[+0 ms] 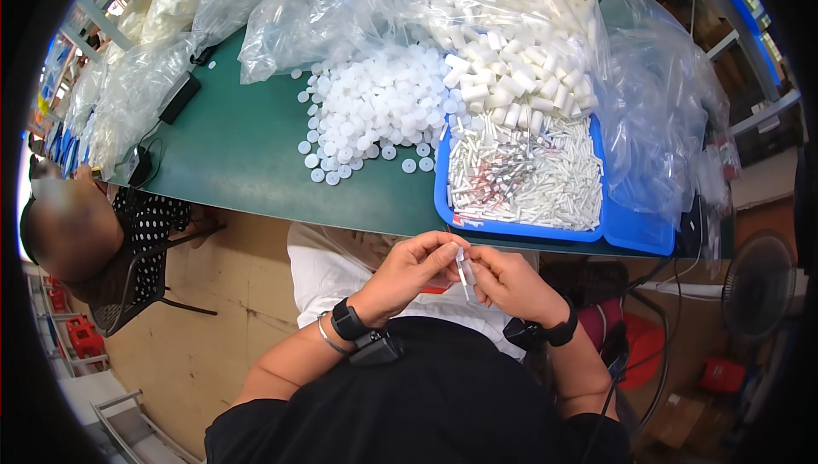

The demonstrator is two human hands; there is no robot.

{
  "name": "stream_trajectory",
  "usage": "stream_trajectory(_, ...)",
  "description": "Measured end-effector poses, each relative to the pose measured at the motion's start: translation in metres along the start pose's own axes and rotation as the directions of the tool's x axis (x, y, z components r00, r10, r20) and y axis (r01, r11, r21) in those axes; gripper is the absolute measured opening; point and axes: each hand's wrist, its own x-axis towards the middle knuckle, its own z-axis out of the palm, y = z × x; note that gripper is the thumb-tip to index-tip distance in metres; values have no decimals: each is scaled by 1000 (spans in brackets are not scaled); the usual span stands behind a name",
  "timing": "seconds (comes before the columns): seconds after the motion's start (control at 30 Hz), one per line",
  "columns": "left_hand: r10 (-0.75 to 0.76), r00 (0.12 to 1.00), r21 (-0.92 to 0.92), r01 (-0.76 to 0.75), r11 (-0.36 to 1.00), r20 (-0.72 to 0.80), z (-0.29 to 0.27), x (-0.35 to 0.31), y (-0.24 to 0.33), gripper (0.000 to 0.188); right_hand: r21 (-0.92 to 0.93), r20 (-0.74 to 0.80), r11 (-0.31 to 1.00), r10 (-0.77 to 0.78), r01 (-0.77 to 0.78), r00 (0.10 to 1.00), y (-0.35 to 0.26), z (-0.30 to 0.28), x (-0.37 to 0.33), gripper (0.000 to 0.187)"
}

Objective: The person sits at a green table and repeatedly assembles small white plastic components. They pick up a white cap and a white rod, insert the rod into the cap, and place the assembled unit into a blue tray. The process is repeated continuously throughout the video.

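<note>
Both hands meet over my lap, just in front of the table edge. My left hand (415, 268) pinches the upper end of a small, slim white piece (464, 270), perhaps a thin tube or strip. The fingers of my right hand (513, 283) are closed at its right side. What exactly the fingertips cover is too small to make out. Just beyond my hands is a blue tray (439, 200) full of short thin white sticks (558, 178), some with reddish parts. White cylinders (511, 85) spill from a plastic bag onto its far end.
Left of the tray, translucent round discs (366, 115) lie heaped on the green table (230, 140). Plastic bags (332, 12) cover the back. A blue lid or tray (639, 230) sits at right, with a fan (758, 281) beyond. A person (141, 221) sits at far left.
</note>
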Motion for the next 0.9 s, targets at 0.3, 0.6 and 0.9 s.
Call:
stream_trajectory(0.3,-87,996,-131,89,987,21,-2,9,-14,30,177,-18,983,-36,38,999,18,4,0,20)
stream_trajectory(0.6,-54,998,108,50,993,37,18,5,-5,31,675,48,731,97,-104,994,33,-10,-11,19)
stream_trajectory(0.9,-119,984,-188,144,972,135,18,14,-15,20,-642,-747,668,-435,-375,503,39,-164,-38,17)
